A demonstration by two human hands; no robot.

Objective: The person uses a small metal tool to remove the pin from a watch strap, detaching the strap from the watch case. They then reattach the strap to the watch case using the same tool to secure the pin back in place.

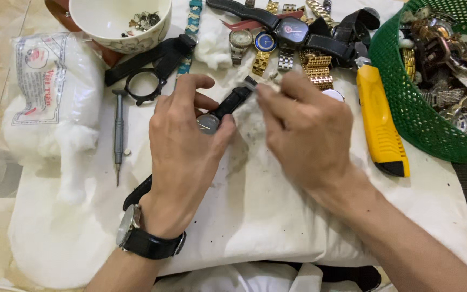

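Left hand point(182, 143) grips a watch point(209, 122) between thumb and curled fingers, its black strap point(234, 99) running up and to the right toward the right hand point(304, 130). That right hand is closed, fingertips pinched at the strap's end; what they pinch is too small to tell. The watch sits over the middle of a white cloth point(255, 216), which is smudged grey just beneath it. A wristwatch point(136, 232) with a black band is on the left wrist. Left of the hands lies a small screwdriver point(118, 130), above it a black watch bezel point(146, 86), and further left a bag of cotton wool point(49, 92). A row of watches point(287, 38) lies along the top edge, beside a bowl point(120, 21) holding small parts. Right of the hands lies a yellow utility knife point(382, 124), next to a green basket point(406, 92) full of watches.
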